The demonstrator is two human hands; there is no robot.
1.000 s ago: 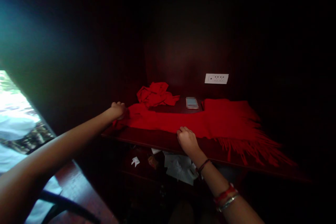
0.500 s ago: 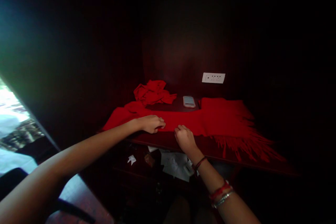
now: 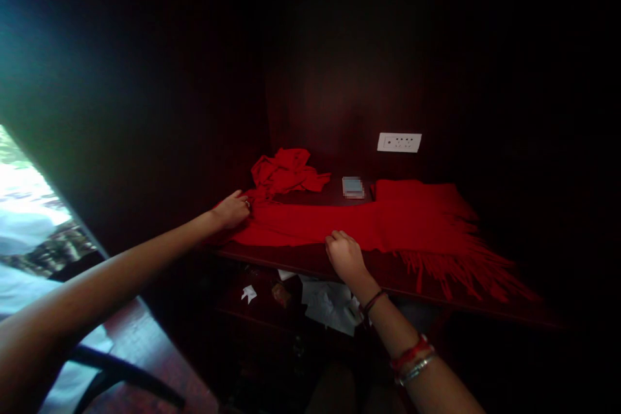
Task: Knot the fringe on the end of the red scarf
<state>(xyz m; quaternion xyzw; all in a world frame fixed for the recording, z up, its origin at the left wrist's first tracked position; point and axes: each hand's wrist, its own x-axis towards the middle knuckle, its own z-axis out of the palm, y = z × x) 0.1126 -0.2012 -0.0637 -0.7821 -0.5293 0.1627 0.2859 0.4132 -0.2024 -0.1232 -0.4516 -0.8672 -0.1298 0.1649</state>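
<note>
A long red scarf (image 3: 301, 223) with a fringe at its right end lies stretched along a dark wooden desk. My left hand (image 3: 233, 209) is at the scarf's left part, fingers closed on the fabric. The front edge, near the middle, is under my right hand (image 3: 344, 253), whose fingers are curled and pinch the cloth. Toward the right, the scarf is wide and flat, and its fringe hangs over the desk's front edge. Behind the left part sits a crumpled red cloth (image 3: 286, 171); whether it joins the scarf I cannot tell.
Behind the scarf lies a small pale rectangular object (image 3: 353, 187). A white socket panel (image 3: 399, 142) is on the back wall. Under the desktop, a shelf holds white papers (image 3: 330, 307) and a torn paper scrap (image 3: 249, 294). A dark panel stands at left, with a bright area beyond it.
My left hand has moved left and away from me along the scarf, from its middle to its left part. The left fabric is pulled flatter. My right hand stays at the front edge.
</note>
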